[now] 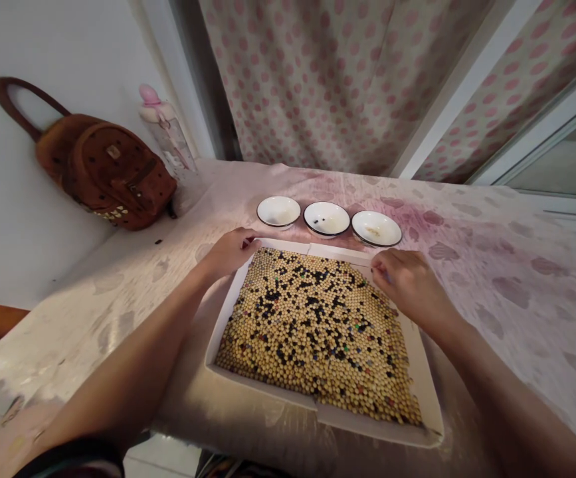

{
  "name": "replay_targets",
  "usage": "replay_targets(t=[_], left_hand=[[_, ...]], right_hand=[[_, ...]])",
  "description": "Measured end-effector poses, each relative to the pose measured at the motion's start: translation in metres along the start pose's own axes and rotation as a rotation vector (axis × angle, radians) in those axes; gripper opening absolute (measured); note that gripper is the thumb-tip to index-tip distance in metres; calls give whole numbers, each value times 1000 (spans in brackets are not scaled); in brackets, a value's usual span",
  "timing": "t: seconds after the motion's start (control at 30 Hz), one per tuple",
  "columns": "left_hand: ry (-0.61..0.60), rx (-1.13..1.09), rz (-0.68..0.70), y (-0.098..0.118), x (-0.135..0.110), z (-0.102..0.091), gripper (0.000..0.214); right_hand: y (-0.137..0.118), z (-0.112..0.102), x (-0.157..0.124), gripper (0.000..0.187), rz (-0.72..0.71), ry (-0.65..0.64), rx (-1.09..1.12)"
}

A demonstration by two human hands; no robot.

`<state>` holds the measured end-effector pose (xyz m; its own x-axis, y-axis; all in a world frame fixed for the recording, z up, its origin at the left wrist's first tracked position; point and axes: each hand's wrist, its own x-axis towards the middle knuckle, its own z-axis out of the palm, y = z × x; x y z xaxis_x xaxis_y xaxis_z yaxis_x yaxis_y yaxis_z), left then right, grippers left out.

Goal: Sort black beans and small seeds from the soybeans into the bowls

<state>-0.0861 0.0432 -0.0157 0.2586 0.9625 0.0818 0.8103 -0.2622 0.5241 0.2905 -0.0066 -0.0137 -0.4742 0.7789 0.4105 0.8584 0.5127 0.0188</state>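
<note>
A shallow white cardboard tray [367, 425] lies in front of me, packed with yellow soybeans [312, 352]. Black beans [317, 300] and a few coloured beads are mixed among them. My left hand [228, 253] is at the tray's far left corner, with a small dark bead [248, 242] pinched at its fingertips. My right hand [407, 285] rests at the far right of the tray, fingers bunched just above the soybeans. Whatever those fingers hold is hidden. Beyond the tray stand several small white black-rimmed bowls: left [278, 211], middle [326, 219] and right [376, 229].
A pink-patterned cloth [487, 265] covers the table. A brown studded backpack [108, 172] and a clear bottle with a pink cap [165, 133] lean against the white wall at left. A polka-dot curtain [327, 79] hangs behind the table.
</note>
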Motion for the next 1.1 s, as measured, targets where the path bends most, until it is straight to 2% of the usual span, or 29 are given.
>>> replay_targets(t=[0.17, 0.37, 0.6, 0.8, 1.1], left_hand=[[-23, -48, 40, -11, 3, -1, 33], [1, 23, 35, -2, 0, 1, 34], [24, 16, 20, -1, 1, 4, 34], [-54, -114, 38, -9, 2, -1, 41], [-70, -41, 72, -7, -1, -3, 44]], right_hand=[[20, 4, 8, 10, 159, 177, -8], [33, 19, 13, 15, 251, 238, 9], [22, 11, 9, 22, 254, 254, 24], [15, 8, 4, 22, 245, 264, 10], [12, 5, 0, 21, 230, 265, 24]])
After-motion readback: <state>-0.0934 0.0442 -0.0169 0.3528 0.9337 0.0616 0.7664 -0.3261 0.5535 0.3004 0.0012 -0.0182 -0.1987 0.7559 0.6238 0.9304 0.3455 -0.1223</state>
